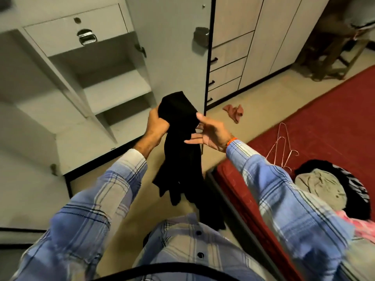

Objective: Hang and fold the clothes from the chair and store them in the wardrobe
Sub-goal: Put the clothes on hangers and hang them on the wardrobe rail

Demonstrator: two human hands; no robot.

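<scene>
A black garment [178, 159] hangs in front of me, partly folded at the top and loose below. My left hand [156, 123] grips its upper left part. My right hand [209, 132] touches its right side with fingers spread and mostly straight, the thumb against the top fold. The open grey wardrobe [113, 88] with bare shelves stands just behind the garment. On the red bed [324, 122] at my right lie several pink hangers [282, 147] and a pile of clothes [324, 185], black, beige and pink.
The wardrobe door [172, 47] stands open beside a wooden cupboard with drawers [227, 63]. A reddish rag [233, 112] lies on the tiled floor. A wooden chair [341, 43] stands at the far right corner.
</scene>
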